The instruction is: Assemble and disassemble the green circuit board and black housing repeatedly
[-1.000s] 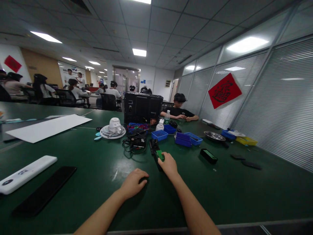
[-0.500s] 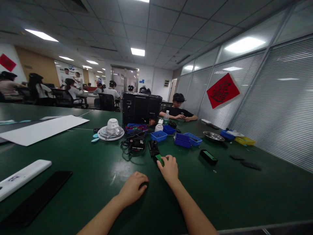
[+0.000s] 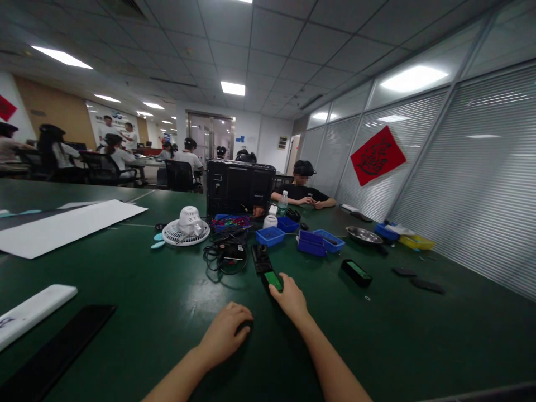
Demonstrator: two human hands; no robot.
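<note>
My right hand (image 3: 290, 298) rests on the green table (image 3: 419, 335) with its fingers curled round the near end of a black device with a green face (image 3: 272, 281). A little to the left and nearer, my left hand (image 3: 226, 333) lies palm down, fingers bent over something small and dark that I cannot make out. Just beyond the device sit a black block (image 3: 260, 258) and a coil of black cable (image 3: 224, 254).
A white fan (image 3: 186, 229), a black case (image 3: 239, 188), blue trays (image 3: 320, 241), a metal bowl (image 3: 363, 235) and a second green-faced device (image 3: 356, 272) lie further out. A white bar (image 3: 29, 312) and a black slab (image 3: 54, 349) sit at the left. A person sits across the table; others work behind.
The view has shifted slightly, so the table items sit a bit further left and lower. My right hand stays on the green-faced device. My left hand has barely moved.
</note>
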